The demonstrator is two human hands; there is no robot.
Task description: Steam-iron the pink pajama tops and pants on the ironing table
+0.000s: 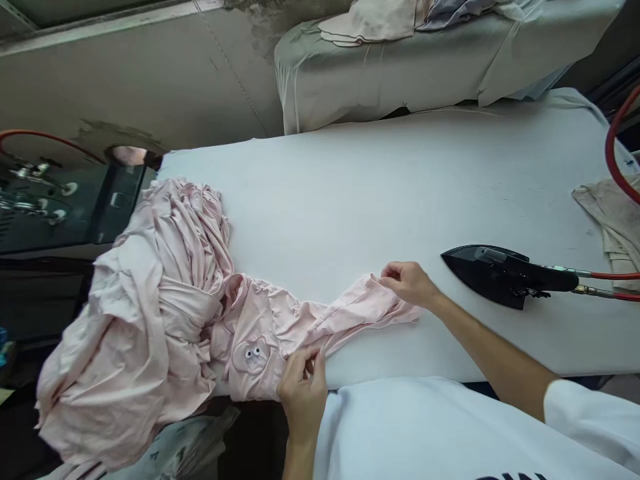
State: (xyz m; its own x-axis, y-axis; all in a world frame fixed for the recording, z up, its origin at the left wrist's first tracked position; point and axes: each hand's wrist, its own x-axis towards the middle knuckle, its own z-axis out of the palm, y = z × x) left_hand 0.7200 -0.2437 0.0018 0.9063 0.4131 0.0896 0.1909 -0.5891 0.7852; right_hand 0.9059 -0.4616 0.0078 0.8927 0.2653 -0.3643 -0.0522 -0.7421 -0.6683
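Observation:
A small pale pink garment lies rumpled along the near side of the white padded board, with a round patch bearing two googly eyes. A long narrow part of it stretches to the right. At that far end, my right hand pinches the cloth's upper edge between thumb and fingers. Nearer my body, my left hand grips the lower edge beside the patch, its fingers closed. A black steam iron rests to the right of my right hand, its tip pointing left.
A large heap of pink cloth covers the board's left end and hangs over its edge. Red hoses run from the iron to the right. Folded beige cloth lies at the right edge. Behind stands a covered surface with more fabric.

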